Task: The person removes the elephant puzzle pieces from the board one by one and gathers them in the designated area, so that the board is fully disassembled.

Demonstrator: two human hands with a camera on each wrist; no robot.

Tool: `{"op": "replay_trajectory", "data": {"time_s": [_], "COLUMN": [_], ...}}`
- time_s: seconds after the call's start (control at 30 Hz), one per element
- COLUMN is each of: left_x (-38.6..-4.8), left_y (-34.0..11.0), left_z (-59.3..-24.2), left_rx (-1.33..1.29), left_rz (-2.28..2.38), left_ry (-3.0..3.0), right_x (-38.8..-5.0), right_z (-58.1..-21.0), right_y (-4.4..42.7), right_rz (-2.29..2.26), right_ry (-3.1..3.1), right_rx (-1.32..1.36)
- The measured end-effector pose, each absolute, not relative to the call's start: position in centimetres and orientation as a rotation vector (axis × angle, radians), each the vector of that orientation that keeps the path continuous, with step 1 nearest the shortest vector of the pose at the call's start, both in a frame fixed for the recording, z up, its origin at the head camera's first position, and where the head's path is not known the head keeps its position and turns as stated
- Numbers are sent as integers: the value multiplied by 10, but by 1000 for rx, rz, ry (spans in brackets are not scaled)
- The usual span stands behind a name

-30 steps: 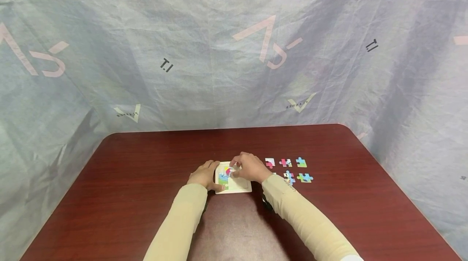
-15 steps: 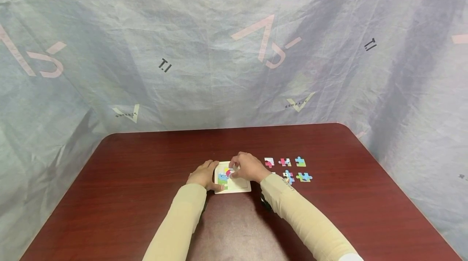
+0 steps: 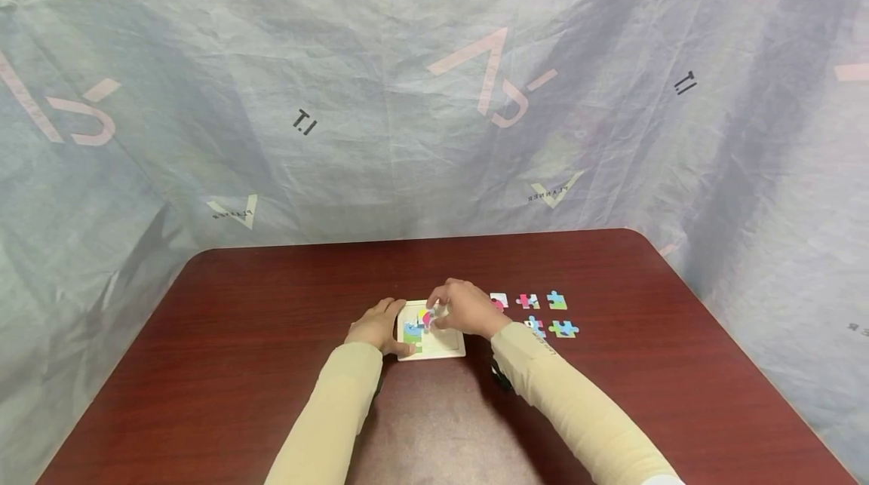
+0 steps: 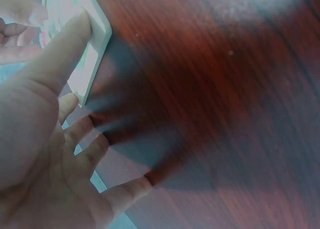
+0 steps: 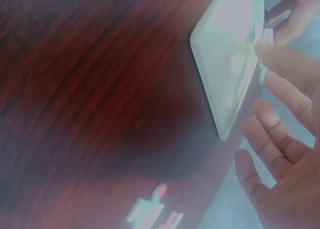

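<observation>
A pale puzzle board (image 3: 444,354) lies on the table, its left part covered by colourful puzzle pieces (image 3: 413,334). My left hand (image 3: 375,326) rests at the board's left side. Its straight thumb presses on the board near the front left corner, while the other fingers spread along the edge and onto the table, as the left wrist view shows. My right hand (image 3: 467,309) is over the board, pinching a puzzle piece (image 5: 268,36) between thumb and index finger. The piece appears pink and white in the head view. My right hand's other fingers hang loosely bent.
Several loose puzzle pieces (image 3: 557,300) lie in two rows right of the board, some partly hidden by my right hand and sleeve. The dark red table (image 3: 285,281) runs back to a grey cloth (image 3: 380,130) hanging behind it.
My right hand lifts slightly and shifts a little with the pinched piece, showing more of the pieces on the board. My left hand stays at the board's edge.
</observation>
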State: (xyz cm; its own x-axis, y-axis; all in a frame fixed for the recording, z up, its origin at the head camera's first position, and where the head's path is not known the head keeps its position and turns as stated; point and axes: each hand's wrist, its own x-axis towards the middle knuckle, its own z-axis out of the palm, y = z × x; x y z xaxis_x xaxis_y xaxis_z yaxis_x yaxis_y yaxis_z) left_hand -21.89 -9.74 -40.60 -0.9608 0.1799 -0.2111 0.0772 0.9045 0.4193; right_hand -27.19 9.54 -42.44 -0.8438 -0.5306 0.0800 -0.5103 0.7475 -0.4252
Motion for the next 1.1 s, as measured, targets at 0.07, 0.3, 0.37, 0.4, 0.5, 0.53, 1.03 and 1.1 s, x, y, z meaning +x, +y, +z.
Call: {"op": "replay_trajectory", "data": {"time_s": [0.07,0.3,0.37,0.4,0.5,0.53,1.03,1.1], "left_x": [-219,-219,-219,-218,-217,-217,-218,-218], "left_y": [-98,-97,-97,-97,-97,-97,-98,-98], "left_z": [-406,-407,-406,-406,-404,-403,-408,-407], "left_rx": [196,197,191,188,191,192,201,207], "left_rz": [608,609,614,619,628,629,649,642], "left_ry": [2825,2803,2799,2799,2806,2808,2788,2793], "right_x": [-271,-266,-265,-265,-263,-262,-254,-253], "right_z": [-422,-415,-414,-413,-411,-410,-406,-406], "right_y": [98,108,112,114,120,121,149,153], "right_rz": [-697,-731,-741,-750,-762,-763,-762,-761], "right_ry": [2888,2866,2862,2857,2855,2854,2854,2857], "right_rx": [-865,-805,-804,-802,-813,-815,-765,-760]}}
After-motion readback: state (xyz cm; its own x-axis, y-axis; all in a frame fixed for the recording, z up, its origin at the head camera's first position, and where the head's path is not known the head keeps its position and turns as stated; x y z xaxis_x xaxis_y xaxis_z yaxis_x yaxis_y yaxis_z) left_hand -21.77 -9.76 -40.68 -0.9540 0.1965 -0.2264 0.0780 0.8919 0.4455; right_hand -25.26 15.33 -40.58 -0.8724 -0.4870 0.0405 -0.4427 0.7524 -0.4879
